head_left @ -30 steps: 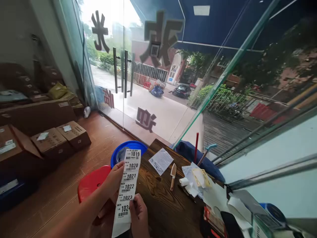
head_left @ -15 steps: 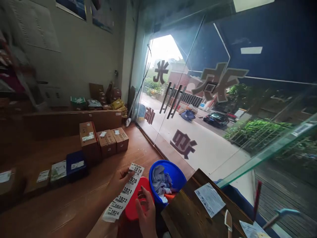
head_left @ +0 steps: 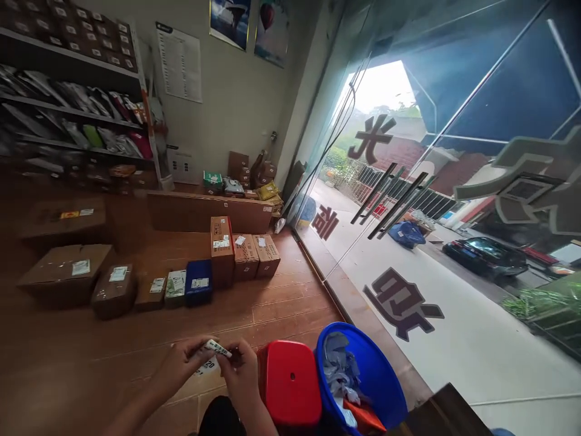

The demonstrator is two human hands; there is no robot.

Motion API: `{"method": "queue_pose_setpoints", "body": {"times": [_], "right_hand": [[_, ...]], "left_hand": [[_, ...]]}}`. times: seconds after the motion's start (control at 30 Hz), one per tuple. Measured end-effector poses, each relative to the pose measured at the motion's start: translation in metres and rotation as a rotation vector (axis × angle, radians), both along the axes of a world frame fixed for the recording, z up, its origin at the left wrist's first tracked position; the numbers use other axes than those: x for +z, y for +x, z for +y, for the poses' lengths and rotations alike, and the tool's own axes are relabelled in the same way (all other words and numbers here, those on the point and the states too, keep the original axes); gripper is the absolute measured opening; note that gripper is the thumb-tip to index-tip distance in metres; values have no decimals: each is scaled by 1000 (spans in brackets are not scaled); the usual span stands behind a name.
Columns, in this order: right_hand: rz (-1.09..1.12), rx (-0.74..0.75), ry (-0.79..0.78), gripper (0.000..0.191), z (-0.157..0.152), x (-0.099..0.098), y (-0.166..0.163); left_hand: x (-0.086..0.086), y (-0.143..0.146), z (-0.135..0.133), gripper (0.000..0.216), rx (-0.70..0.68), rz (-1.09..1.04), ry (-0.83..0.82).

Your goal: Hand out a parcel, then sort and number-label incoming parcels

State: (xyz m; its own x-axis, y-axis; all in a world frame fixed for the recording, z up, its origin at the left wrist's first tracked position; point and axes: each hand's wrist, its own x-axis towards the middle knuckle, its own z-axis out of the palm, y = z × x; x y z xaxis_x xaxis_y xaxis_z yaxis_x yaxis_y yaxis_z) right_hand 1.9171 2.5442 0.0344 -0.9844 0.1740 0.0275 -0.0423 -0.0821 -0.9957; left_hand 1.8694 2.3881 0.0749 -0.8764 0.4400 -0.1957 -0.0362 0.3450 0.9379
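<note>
A white strip of numbered labels (head_left: pixel 218 348) is pinched between my two hands, in front of me above the tiled floor. My left hand (head_left: pixel 189 356) grips it from the left with thumb and fingers. From the right, my right hand (head_left: pixel 241 368) pinches the same top part, fingers bent close to the left ones. That part is tilted or bent, so its print can hardly be read. Lower down the strip hangs behind my hands, with "20" showing; the rest is hidden. Just right of my right hand stands a red plastic stool (head_left: pixel 293 381).
A blue bin (head_left: pixel 394 387) with crumpled plastic stands beside the stool. A dark wooden tabletop (head_left: pixel 442 415) juts in at lower right. Parcels line the floor, including a blue box (head_left: pixel 198 281) and a tall carton (head_left: pixel 222 251). Glass doors (head_left: pixel 385 200) are right; loaded shelves (head_left: pixel 77 103) left.
The view has swung left, bringing the shelves in and most of the tabletop out. My right hand, open and apart before, now pinches the label strip beside my left hand.
</note>
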Motion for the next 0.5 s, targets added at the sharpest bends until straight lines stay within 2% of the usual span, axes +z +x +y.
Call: {"method": "queue_pose_setpoints", "body": {"times": [0.07, 0.13, 0.37, 0.43, 0.5], "right_hand": [[-19, 42, 3, 20, -2, -6, -9], [-42, 55, -29, 24, -1, -13, -21], [-143, 164, -185, 34, 12, -34, -88], [-128, 203, -173, 33, 18, -36, -111], [-97, 231, -120, 31, 23, -38, -134]], "left_hand": [[-4, -3, 0, 49, 91, -97, 85], [-10, -9, 3, 50, 143, -106, 89], [-28, -60, 16, 51, 304, 46, -143], [-33, -76, 23, 51, 378, -25, -105], [-39, -92, 28, 51, 437, -122, 2]]}}
